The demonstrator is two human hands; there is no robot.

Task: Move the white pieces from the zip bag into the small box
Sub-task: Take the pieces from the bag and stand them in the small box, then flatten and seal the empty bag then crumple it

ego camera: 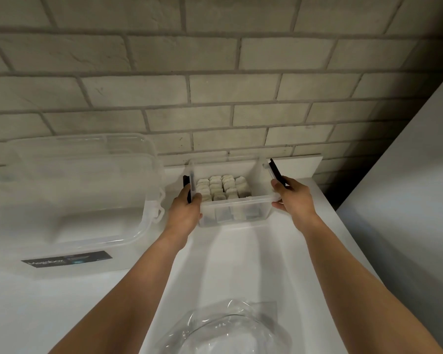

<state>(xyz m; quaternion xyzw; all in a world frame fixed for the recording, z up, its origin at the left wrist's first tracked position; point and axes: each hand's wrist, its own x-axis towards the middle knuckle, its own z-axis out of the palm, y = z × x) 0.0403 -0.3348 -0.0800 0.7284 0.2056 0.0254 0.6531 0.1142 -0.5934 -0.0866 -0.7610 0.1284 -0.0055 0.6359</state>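
Small box (235, 199) sits between left hand (183, 213) and right hand (294, 198), fingers (276, 186) clasping it.

The small box (234, 218) holds the pieces (224, 187); my left hand (183, 215) grips its left side, my right hand (294, 198) its right side. The large container (69, 190) lies left of the box, the zip bag (230, 330) before it.

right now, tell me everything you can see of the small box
The small box is clear, rectangular plastic, upright and open-topped, with a black clip at each end. White pieces stand in rows inside it. It is at the back of the white counter, by the brick wall. The left hand and right hand grip its two ends.
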